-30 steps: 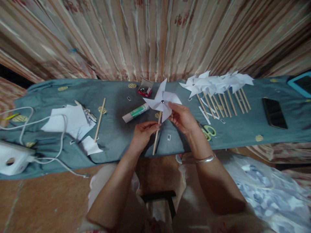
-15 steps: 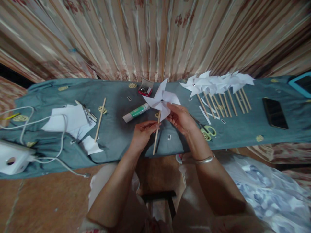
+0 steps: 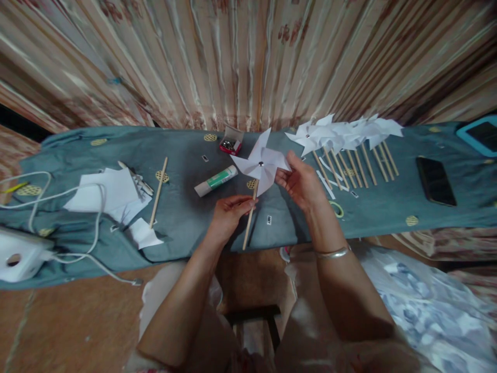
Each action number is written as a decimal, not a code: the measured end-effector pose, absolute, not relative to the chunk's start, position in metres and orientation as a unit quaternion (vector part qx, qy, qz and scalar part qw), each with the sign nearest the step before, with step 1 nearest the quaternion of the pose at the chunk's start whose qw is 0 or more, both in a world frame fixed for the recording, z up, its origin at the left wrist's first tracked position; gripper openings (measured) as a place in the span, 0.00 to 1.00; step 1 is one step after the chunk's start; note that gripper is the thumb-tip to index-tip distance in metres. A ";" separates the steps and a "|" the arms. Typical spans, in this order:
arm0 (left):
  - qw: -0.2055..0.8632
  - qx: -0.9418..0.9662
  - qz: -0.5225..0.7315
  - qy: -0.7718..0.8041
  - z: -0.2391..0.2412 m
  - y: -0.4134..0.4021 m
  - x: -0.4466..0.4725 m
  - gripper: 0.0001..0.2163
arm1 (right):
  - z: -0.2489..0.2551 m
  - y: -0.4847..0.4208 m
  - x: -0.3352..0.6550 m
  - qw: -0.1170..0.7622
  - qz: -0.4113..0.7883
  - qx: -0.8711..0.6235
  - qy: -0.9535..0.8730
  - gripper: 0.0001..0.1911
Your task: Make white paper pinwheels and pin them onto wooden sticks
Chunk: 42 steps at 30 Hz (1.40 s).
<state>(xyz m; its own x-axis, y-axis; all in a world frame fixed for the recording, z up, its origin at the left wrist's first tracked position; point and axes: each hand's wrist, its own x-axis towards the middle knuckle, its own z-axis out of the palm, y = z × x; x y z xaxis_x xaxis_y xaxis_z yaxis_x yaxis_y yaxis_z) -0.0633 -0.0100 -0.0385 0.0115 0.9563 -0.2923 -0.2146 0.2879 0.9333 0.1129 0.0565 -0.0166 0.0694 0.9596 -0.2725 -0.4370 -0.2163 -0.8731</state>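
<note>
My left hand pinches the wooden stick of a white paper pinwheel and holds it upright over the grey-blue cloth. At the wheel's right edge my right hand touches one paper blade with its fingertips. A metal pin shows at the wheel's centre. A row of several finished pinwheels on sticks lies to the right of my right hand.
A glue stick and a small red box of pins lie behind the pinwheel. Green-handled scissors peek out by my right wrist. Left are paper squares, a loose stick, white cables and a white device. A black phone lies right.
My right hand slid from under the wheel's centre to its right blade, further from my left hand. The pinwheel tilted slightly. My left hand stayed on the stick.
</note>
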 end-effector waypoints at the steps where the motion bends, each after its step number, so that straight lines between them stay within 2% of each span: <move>1: 0.616 0.361 0.474 0.515 -0.038 -0.010 -0.063 0.12 | -0.017 0.057 0.113 0.563 0.619 -0.471 -0.281 0.16; 9: 0.618 0.364 0.467 0.517 -0.039 -0.010 -0.062 0.13 | -0.013 0.054 0.112 0.545 0.625 -0.480 -0.287 0.17; 27: 0.593 0.352 0.499 0.525 -0.040 -0.008 -0.064 0.13 | -0.011 0.048 0.106 0.512 0.650 -0.473 -0.304 0.11; 42: 0.588 0.347 0.509 0.524 -0.041 -0.007 -0.065 0.13 | -0.012 0.044 0.100 0.492 0.674 -0.459 -0.303 0.14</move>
<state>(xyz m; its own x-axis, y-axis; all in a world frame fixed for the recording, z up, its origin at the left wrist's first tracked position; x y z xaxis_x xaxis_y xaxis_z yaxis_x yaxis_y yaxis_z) -0.0646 -0.0069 -0.0409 -0.0672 0.9626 -0.2623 -0.2348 0.2403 0.9419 0.1002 0.0438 -0.0122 -0.0935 0.9426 -0.3207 -0.3853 -0.3312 -0.8613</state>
